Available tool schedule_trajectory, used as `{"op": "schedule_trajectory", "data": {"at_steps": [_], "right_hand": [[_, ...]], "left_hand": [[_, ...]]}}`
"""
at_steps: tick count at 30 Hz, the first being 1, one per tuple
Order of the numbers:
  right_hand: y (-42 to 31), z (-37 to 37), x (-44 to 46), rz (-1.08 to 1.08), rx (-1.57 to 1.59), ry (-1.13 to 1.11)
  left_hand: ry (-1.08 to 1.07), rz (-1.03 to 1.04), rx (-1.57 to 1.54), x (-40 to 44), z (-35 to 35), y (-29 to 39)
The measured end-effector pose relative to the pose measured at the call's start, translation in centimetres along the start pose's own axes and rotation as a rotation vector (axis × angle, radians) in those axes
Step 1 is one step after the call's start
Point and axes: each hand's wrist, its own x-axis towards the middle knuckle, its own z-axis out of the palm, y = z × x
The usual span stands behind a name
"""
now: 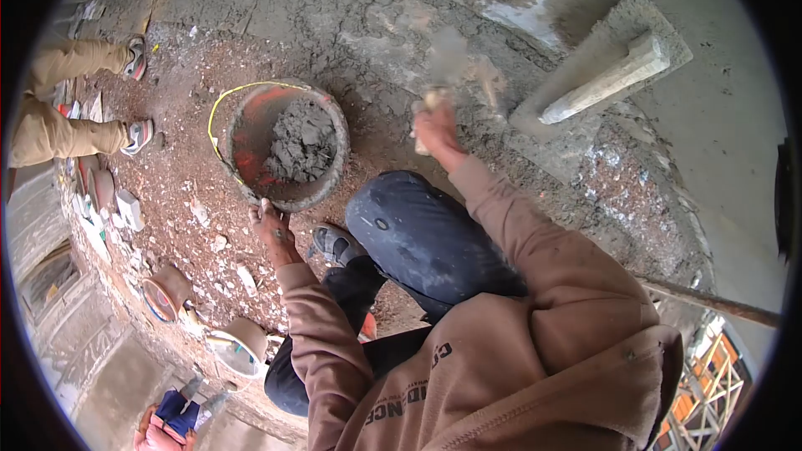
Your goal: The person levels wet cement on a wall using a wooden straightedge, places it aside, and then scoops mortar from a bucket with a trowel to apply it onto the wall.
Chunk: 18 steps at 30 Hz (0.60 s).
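My left hand (274,227) is closed on the near rim of a round bucket (247,135) with orange-red stains inside and a yellow cord on its rim. Wet grey mortar (302,140) lies in it. My right hand (436,127) is wrapped around the pale handle of a trowel (449,52), whose blade is smeared by motion. The blade is over a patch of grey mortar on the floor at the foot of the wall; whether it touches cannot be made out. To the right of this hand rests a plastering float (614,75), handle upward, crusted with mortar.
Another person's legs (79,138) stand at the left, beyond the bucket. Rubble and broken chips cover the ground (196,192). Two smaller buckets, one brownish (170,292) and one whitish (238,347), sit at lower left. Farther below, another person (171,422) is partly visible.
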Motion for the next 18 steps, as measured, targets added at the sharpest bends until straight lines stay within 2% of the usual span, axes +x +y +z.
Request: {"op": "schedule_trajectory", "data": {"at_steps": [1, 3, 6, 7, 8, 11, 15, 18], "right_hand": [[2.1, -1.4, 1.1, 0.224, 0.131, 0.117], [2.7, -4.7, 2.9, 0.371, 0.183, 0.144], [6.0, -3.1, 8.5, 0.163, -0.284, 0.468], [6.2, -0.8, 10.9, 0.201, -0.185, 0.544], [6.0, 1.1, 12.1, 0.123, -0.171, 0.552], [4.2, 4.3, 13.7, -0.158, -0.232, 0.462], [1.3, 7.2, 14.5, -0.175, -0.248, 0.316], [-0.6, 12.0, 16.4, -0.267, -0.402, 0.147]], "left_hand": [[-0.005, 0.001, 0.003, 0.0, 0.1, 0.0], [-0.009, 0.012, 0.005, -0.1, 0.1, 0.4], [-0.038, 0.008, -0.004, -0.2, 0.0, 0.2], [-0.046, 0.010, -0.006, 0.0, -0.1, 0.3], [-0.045, 0.019, 0.006, 0.1, -0.3, 0.2], [-0.029, 0.036, 0.031, 0.0, -0.3, 0.0], [-0.010, 0.046, 0.035, -0.8, 0.6, 0.1], [-0.013, 0.057, 0.043, -0.9, 0.2, 0.1]]}}
